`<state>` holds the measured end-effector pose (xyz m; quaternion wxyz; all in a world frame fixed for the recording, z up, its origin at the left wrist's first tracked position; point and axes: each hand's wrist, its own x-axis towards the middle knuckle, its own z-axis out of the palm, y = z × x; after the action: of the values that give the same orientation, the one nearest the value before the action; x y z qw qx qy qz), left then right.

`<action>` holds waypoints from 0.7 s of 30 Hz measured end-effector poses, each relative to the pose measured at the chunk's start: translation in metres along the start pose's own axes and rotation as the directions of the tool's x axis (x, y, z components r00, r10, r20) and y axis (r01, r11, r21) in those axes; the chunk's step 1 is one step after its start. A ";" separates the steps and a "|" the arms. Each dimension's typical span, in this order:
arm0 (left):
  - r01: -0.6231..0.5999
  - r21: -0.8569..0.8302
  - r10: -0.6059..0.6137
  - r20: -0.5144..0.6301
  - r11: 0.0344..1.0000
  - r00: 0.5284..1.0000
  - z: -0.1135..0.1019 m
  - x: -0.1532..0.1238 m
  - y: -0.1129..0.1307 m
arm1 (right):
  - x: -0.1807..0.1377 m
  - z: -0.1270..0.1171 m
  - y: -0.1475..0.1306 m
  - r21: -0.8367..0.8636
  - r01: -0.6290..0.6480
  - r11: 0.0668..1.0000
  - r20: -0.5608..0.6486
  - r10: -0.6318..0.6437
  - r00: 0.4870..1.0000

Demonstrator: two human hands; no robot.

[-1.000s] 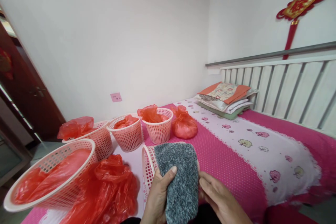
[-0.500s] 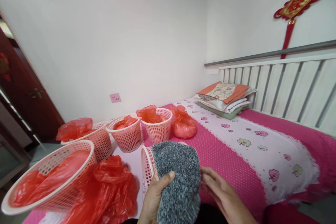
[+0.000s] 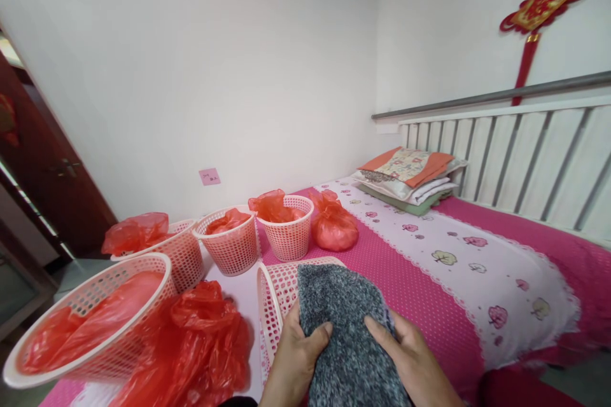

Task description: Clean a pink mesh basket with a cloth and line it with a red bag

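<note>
A dark grey, flecked fuzzy cloth (image 3: 351,318) is held up in front of me at the bottom centre. My left hand (image 3: 298,350) grips its left edge, thumb on the near face and fingers behind. On the opposite edge, my right hand (image 3: 405,350) holds it the same way, its thumb pressed on the front. Just behind the cloth lies a pink plastic basket (image 3: 270,299) with a holed wall, partly covered by the cloth and my left hand. Left of it sits a crumpled heap of red plastic bags (image 3: 205,337).
At the left stands a large basket (image 3: 95,356) lined with red plastic. Behind it are more lined baskets (image 3: 229,248) and a knotted red bag (image 3: 334,229). Folded bedding (image 3: 410,175) is stacked on the pink bed (image 3: 420,305) by the white headboard (image 3: 515,159).
My right hand has moved left and taken hold of the cloth's right edge. The cloth has shifted right and lower, showing more of the basket behind.
</note>
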<state>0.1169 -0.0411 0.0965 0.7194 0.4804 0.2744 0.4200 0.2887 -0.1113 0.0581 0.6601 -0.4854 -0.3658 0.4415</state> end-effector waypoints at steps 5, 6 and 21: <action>0.017 0.006 -0.017 0.027 1.000 0.999 -0.004 -0.003 0.005 | -0.008 -0.005 0.008 -0.237 0.056 0.970 -0.216 -0.108 0.970; 0.029 0.002 -0.029 0.021 1.000 0.999 -0.005 -0.005 0.006 | -0.011 -0.005 0.008 -0.230 0.035 0.973 -0.232 -0.090 0.969; 0.090 -0.135 -0.095 -0.030 0.987 0.995 -0.005 -0.018 0.014 | -0.004 -0.006 0.012 -0.139 0.052 0.989 -0.130 -0.071 0.989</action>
<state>0.0990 -0.0522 0.1074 0.7635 0.4102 0.2806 0.4123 0.2904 -0.1155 0.0447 0.6621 -0.5462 -0.3643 0.3613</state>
